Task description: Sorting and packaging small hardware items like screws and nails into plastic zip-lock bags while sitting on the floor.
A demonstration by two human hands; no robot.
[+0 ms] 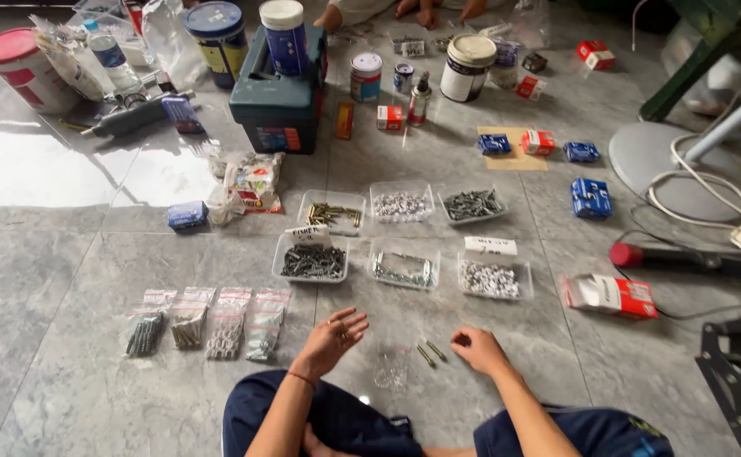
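Brass screws sitting right between the hands

The two brass screws (431,352) lie slanted on the tile, just left of the loosely curled, empty right hand (477,348); the left hand (334,337), fingers spread and empty, is farther off.

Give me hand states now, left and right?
Left hand: open, fingers spread, small brass pieces in palm.
Right hand: loosely curled on the floor by two screws; holding anything, cannot tell.
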